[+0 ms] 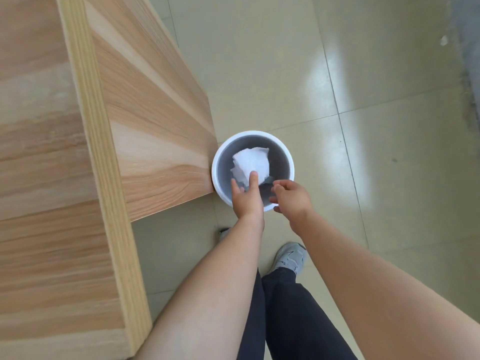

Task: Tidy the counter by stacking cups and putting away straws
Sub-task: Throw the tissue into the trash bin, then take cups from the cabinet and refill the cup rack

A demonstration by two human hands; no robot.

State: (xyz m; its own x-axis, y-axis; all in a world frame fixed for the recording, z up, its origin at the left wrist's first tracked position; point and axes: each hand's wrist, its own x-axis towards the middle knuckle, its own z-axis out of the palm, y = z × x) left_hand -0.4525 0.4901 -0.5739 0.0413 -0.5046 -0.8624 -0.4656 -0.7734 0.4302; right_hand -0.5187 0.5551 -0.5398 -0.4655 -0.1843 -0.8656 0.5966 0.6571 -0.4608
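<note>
Both hands hang over white bin (pixel 287 154) beside wooden counter (pixel 155 126). Left hand (pixel 246 197) fingers straight, holds nothing; right hand (pixel 291 197) loosely curled, empty. Crumpled white paper (pixel 253 162) inside bin.

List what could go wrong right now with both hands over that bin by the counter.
1. The left hand and right hand hover over the near rim of the white bin; anything released might drop outside it.
2. White crumpled material already sits in the bin, so added waste may spill.
3. A knock could tip the bin away from the wooden counter.
</note>
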